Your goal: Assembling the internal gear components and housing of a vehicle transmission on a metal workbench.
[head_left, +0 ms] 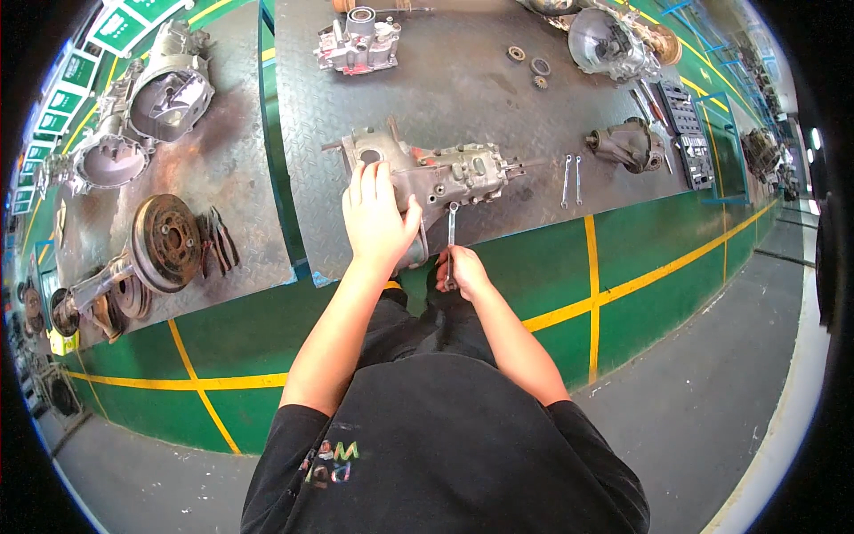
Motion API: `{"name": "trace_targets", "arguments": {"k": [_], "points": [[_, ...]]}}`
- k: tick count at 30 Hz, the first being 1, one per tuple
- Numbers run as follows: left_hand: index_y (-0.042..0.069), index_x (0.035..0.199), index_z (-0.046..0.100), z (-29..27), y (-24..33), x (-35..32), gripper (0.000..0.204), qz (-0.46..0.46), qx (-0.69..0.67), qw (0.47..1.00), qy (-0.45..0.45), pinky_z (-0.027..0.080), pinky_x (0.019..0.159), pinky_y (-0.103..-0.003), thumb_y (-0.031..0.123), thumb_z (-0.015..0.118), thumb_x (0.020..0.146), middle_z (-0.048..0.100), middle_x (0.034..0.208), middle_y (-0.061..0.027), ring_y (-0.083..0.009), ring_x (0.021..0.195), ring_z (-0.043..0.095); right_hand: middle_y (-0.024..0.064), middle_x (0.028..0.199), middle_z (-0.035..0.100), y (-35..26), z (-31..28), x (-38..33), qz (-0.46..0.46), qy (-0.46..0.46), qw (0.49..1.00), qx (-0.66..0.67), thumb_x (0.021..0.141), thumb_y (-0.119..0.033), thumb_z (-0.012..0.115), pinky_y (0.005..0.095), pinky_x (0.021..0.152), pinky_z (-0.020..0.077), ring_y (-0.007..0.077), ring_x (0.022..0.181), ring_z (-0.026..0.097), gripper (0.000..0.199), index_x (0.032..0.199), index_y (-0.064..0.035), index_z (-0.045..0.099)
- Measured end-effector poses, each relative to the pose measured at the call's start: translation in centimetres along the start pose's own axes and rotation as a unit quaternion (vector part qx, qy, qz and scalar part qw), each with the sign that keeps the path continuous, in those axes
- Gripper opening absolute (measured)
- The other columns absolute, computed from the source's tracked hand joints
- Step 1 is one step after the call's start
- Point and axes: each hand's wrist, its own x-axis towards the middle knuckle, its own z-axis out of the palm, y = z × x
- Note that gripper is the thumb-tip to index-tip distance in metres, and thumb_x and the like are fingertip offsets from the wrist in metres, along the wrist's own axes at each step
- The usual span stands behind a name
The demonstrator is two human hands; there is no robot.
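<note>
A grey metal gearbox (pixel 458 175) lies on the steel workbench (pixel 525 125) right in front of me, its shaft pointing right. My left hand (pixel 378 214) rests flat on the gearbox's left end, fingers stretched out and pointing away from me. Below the near side of the casing, my right hand (pixel 461 271) is closed round the lower end of a combination wrench (pixel 452 227). The wrench stands nearly upright in view, and its upper ring end meets the gearbox's near edge. Whether the ring sits on a bolt there I cannot tell.
Two more wrenches (pixel 571 182) lie right of the gearbox, near another housing (pixel 627 144) and a black socket set (pixel 687 133). Farther back are a gear assembly (pixel 358 43) and several small gears (pixel 539 68). A second bench at left bears a rusty brake drum (pixel 166 243) and pliers (pixel 218 242).
</note>
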Motion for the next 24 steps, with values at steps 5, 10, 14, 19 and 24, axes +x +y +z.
{"name": "trace_targets", "arguments": {"k": [5, 10, 14, 19, 24], "points": [[-0.003, 0.129, 0.050, -0.1, 1.8, 0.3, 0.060, -0.048, 0.102, 0.993, -0.036, 0.038, 0.104, -0.049, 0.024, 0.065, 0.079, 0.052, 0.135, -0.0208, -0.0380, 0.136, 0.041, 0.0076, 0.065, 0.057, 0.9, -2.3, 2.0, 0.026, -0.008, 0.996, 0.087, 0.102, -0.039, 0.049, 0.0365, 0.048, 0.0474, 0.0193, 0.047, 0.051, 0.038, 0.090, -0.0047, 0.057], [-0.005, 0.127, 0.052, 0.9, 2.6, -0.1, 0.060, -0.084, 0.115, 0.990, 0.010, 0.038, 0.104, -0.048, 0.025, 0.067, 0.077, 0.051, 0.136, -0.0223, -0.0384, 0.134, 0.042, 0.0002, 0.061, 0.046, -1.9, -3.3, 1.0, 0.098, -0.054, 0.993, 0.022, 0.104, -0.039, 0.046, 0.0327, 0.045, 0.0384, 0.0136, 0.044, 0.038, 0.036, 0.089, -0.0068, 0.055], [-0.005, 0.123, 0.055, 0.7, 3.0, 0.1, 0.055, -0.073, 0.130, 0.989, 0.026, 0.040, 0.104, -0.048, 0.022, 0.067, 0.077, 0.055, 0.129, -0.0245, -0.0406, 0.129, 0.047, -0.0006, 0.061, 0.047, -6.2, -7.6, 1.7, 0.096, -0.088, 0.962, -0.240, 0.102, -0.042, 0.045, 0.0304, 0.039, 0.0335, 0.0115, 0.043, 0.037, 0.041, 0.085, -0.0070, 0.057], [-0.003, 0.122, 0.056, 1.4, 2.8, 0.0, 0.053, -0.077, 0.155, 0.984, 0.034, 0.040, 0.102, -0.047, 0.023, 0.067, 0.076, 0.055, 0.129, -0.0223, -0.0386, 0.129, 0.048, 0.0059, 0.062, 0.057, -11.3, -10.7, 5.2, 0.054, -0.183, 0.876, -0.444, 0.098, -0.043, 0.052, 0.0352, 0.041, 0.0399, 0.0191, 0.043, 0.048, 0.045, 0.082, -0.0030, 0.065], [-0.003, 0.118, 0.056, 1.3, 3.1, 0.4, 0.048, -0.062, 0.142, 0.987, 0.042, 0.044, 0.100, -0.048, 0.016, 0.067, 0.076, 0.058, 0.122, -0.0243, -0.0423, 0.120, 0.053, 0.0133, 0.073, 0.067, -14.1, -12.3, 6.1, -0.177, -0.156, 0.761, -0.604, 0.094, -0.047, 0.055, 0.0424, 0.062, 0.0508, 0.0302, 0.064, 0.063, 0.048, 0.084, -0.0023, 0.071]]}}
